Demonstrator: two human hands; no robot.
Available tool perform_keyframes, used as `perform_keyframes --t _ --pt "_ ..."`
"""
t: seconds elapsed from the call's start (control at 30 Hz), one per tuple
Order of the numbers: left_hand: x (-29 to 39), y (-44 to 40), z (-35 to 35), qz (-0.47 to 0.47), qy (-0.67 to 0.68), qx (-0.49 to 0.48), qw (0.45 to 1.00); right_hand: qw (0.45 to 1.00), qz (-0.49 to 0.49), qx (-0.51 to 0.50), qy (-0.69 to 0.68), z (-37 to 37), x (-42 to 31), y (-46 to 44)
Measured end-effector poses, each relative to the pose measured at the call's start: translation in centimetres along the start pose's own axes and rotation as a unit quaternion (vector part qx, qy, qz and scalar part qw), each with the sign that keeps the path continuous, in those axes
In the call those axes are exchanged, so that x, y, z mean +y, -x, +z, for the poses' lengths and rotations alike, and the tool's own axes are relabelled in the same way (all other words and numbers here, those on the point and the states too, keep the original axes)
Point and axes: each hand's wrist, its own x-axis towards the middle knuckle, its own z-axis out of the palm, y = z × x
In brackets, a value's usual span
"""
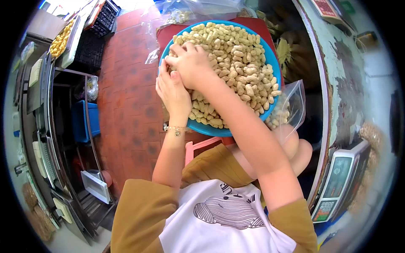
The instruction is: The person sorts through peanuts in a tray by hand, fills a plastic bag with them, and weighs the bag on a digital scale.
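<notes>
A wide blue basin [276, 69] is heaped with unshelled peanuts [236, 59]. Both my hands meet at its left side. My left hand [174, 95], with a thin chain bracelet [175, 130] at the wrist, lies along the left rim, its fingers stretched upward and slightly cupped. My right hand [192, 65] reaches across from the right and rests on the peanuts, fingers bent and spread, touching the left hand's fingertips. The fingertips of the right hand are partly hidden, and no held item shows in either palm.
Beneath the basin is a red surface [261, 27]. A clear plastic bag [291, 105] holding peanuts lies at its right. Metal shelving [86, 109] with a blue bin [80, 120] stands left on the tiled floor [130, 105]. A digital scale [337, 181] sits on the right.
</notes>
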Motion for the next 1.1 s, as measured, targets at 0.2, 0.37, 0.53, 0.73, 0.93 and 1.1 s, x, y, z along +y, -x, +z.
perform_keyframes --t 0.2,0.37,0.53,0.73,0.93,1.1 --pt "0.4 -0.1 0.1 0.019 -0.044 -0.024 0.999 0.998 0.035 0.025 0.051 -0.1 0.3 0.7" --pt "0.5 -0.1 0.1 0.057 -0.100 -0.085 0.990 0.995 0.077 -0.027 0.058 -1.4 2.6 3.0" --pt "0.2 0.0 0.3 0.067 -0.120 -0.094 0.986 0.995 0.085 0.016 0.050 -2.0 3.6 4.8" --pt "0.2 0.0 0.2 0.071 -0.116 -0.104 0.985 0.993 0.105 0.038 0.033 -3.3 4.4 6.6" --pt "1.0 0.4 0.2 0.066 -0.146 -0.062 0.985 0.988 0.132 0.079 0.012 -3.9 5.3 8.2" --pt "10.1 2.5 -3.8 0.098 0.310 -0.175 0.929 0.967 0.137 0.212 -0.023 -3.2 5.5 9.0"
